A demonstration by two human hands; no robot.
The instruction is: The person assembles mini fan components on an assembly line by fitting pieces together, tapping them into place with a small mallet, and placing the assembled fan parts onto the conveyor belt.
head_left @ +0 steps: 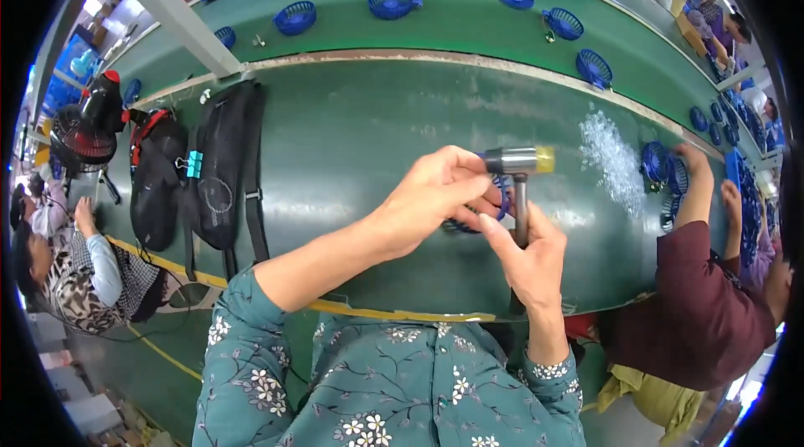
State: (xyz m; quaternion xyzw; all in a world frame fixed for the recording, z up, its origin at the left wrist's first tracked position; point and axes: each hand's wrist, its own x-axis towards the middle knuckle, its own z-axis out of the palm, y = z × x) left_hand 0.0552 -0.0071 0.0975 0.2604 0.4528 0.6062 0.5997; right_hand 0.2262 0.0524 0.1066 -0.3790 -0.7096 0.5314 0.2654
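In my right hand [536,259] is a mallet [521,162] with a grey metal head and a yellow tip, its dark handle pointing down toward me. Next to it, my left hand [448,196] is closed on a blue slotted plastic part [505,196], mostly hidden by the fingers. The mallet head lies just beyond the left fingertips; whether it touches the part I cannot tell. More blue plastic shows below the left hand, over the green work table [360,137].
A heap of small clear pieces [611,158] lies to the right. Black bags [222,171] and a fan [88,129] stand left. Beyond the table, a green conveyor [335,33] carries blue baskets [392,3] and discs. A co-worker's arm [695,187] reaches among blue parts at right; another person sits left.
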